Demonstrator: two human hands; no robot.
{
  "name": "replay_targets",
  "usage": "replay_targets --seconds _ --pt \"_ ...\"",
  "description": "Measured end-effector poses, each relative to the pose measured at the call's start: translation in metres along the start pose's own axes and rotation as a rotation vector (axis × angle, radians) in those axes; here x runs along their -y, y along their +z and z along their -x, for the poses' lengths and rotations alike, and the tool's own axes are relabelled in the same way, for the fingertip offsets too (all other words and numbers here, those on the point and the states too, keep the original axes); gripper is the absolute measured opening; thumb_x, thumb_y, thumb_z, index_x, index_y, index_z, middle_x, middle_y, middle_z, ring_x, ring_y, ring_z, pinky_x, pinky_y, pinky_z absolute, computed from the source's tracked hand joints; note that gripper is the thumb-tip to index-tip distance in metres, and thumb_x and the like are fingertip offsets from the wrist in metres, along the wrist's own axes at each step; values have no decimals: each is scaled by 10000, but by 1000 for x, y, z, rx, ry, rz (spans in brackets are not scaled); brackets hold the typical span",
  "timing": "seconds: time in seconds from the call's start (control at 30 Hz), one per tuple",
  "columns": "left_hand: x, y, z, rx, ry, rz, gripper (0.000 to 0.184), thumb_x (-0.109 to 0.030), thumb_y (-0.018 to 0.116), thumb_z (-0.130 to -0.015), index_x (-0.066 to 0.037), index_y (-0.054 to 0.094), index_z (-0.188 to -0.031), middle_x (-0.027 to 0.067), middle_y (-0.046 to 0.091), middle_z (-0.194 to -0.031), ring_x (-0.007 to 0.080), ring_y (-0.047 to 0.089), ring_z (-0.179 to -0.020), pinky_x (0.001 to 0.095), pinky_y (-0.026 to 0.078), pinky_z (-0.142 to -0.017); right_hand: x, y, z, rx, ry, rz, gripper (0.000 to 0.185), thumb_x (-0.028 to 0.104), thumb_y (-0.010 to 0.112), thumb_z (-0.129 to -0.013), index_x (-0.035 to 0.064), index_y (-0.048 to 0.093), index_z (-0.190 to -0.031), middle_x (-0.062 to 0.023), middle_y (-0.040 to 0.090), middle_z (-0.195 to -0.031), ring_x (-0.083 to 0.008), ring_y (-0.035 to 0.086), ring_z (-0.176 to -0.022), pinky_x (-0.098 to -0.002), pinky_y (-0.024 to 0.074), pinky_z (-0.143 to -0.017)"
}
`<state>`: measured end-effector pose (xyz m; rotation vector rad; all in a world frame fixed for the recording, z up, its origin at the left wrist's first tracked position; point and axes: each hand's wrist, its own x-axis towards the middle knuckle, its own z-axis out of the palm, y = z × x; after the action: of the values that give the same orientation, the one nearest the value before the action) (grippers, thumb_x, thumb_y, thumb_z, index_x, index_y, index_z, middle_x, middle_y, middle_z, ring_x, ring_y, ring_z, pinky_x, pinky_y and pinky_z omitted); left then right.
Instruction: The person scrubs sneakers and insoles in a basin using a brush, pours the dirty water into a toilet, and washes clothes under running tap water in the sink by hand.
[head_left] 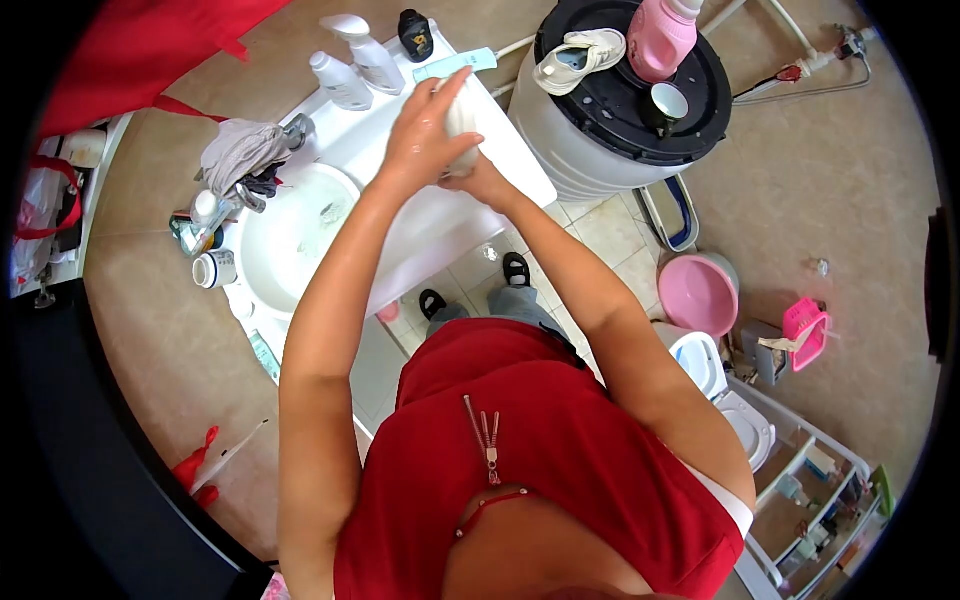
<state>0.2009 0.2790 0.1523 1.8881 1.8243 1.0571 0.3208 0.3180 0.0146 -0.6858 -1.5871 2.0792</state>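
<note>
Over the right-hand part of the white sink counter (pixel 430 225), my two hands hold a whitish shoe (pixel 460 118), seen edge-on and partly covered. My left hand (pixel 420 140) is wrapped over its near left side, with the thumb and fingers apart around it; the skin looks wet. My right hand (pixel 480 182) grips its lower end from the right, and most of its fingers are hidden. Just beyond my left fingertips lies a light blue box (pixel 455 64). A white sneaker (pixel 582 60) lies on the black barrel lid (pixel 690 125).
Two white bottles (pixel 355 72) and a black bottle (pixel 415 36) stand at the counter's back. The round basin (pixel 262 255) is left, with a grey cloth (pixel 240 150) by the faucet (pixel 298 130). A pink detergent bottle (pixel 660 40) and a cup (pixel 667 105) stand on the barrel.
</note>
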Motion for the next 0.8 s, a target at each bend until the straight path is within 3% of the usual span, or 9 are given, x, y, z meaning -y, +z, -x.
replay_targets --seconds 0.07,0.1,0.2,0.3,0.4,0.47,0.6,0.73,0.8 --pt "-9 33 -12 -21 5 -163 777 -206 746 -638 -187 425 -1345 219 460 -1221 386 478 -1093 410 416 -918 9 -24 4 68 140 -42 780 119 737 -709 33 321 -1363 -108 467 -1287 -200 480 -1156 -332 413 -951" --pt "-11 50 -18 -65 53 -214 751 -209 742 -628 -168 449 -1318 209 488 -1130 377 502 -998 425 433 -860 -2 -40 3 118 121 -17 803 33 665 -750 50 220 -1418 -117 392 -1356 -228 424 -1221 -356 398 -975" --pt "-23 90 -33 39 -100 -298 747 -219 754 -619 -191 467 -1308 215 495 -1110 366 505 -1004 421 441 -847 -26 -77 17 -54 109 -166 793 20 655 -759 46 214 -1418 -117 409 -1326 -223 470 -1171 -351 415 -959" --pt "-18 131 -42 69 -82 -379 723 -221 760 -610 -183 495 -1282 171 494 -1054 341 499 -964 413 446 -819 -7 -98 47 -311 154 -478 788 4 636 -772 59 201 -1427 -111 432 -1284 -208 500 -1128 -340 437 -934" --pt "-9 160 -42 134 -96 -298 651 -237 733 -676 -161 502 -1279 165 520 -1085 327 501 -995 396 438 -846 2 -113 58 -377 73 -356 711 -6 595 -800 81 240 -1410 -89 450 -1250 -188 511 -1104 -318 463 -888" --pt "13 187 -42 126 -103 -91 609 -248 714 -715 -142 505 -1277 166 545 -1105 323 509 -1013 390 430 -872 -10 -126 55 -464 175 -364 515 29 594 -809 111 407 -1282 -45 523 -1162 -152 534 -1044 -290 474 -827" --pt "26 183 -39 -85 36 147 400 -209 636 -818 -85 574 -1194 150 589 -1123 311 535 -1041 371 411 -920 -33 -145 59 -550 349 -439 381 96 628 -806 131 500 -1163 -23 575 -1090 -136 540 -1014 -282 459 -818" --pt "49 143 -9 -266 -104 33 276 -176 609 -840 -70 627 -1094 147 577 -1122 307 536 -1040 377 422 -913 -33 -155 61 -499 369 -417 377 184 626 -833 95 505 -1179 -26 580 -1102 -132 527 -1032 -299 420 -871" --pt "85 135 15 -235 -235 -71 272 -204 560 -877 -70 628 -1104 167 586 -1118 317 527 -1050 375 408 -930 -33 -165 56 -629 368 -292 414 237 607 -854 59 488 -1208 -42 574 -1118 -122 522 -1035 -295 400 -887"
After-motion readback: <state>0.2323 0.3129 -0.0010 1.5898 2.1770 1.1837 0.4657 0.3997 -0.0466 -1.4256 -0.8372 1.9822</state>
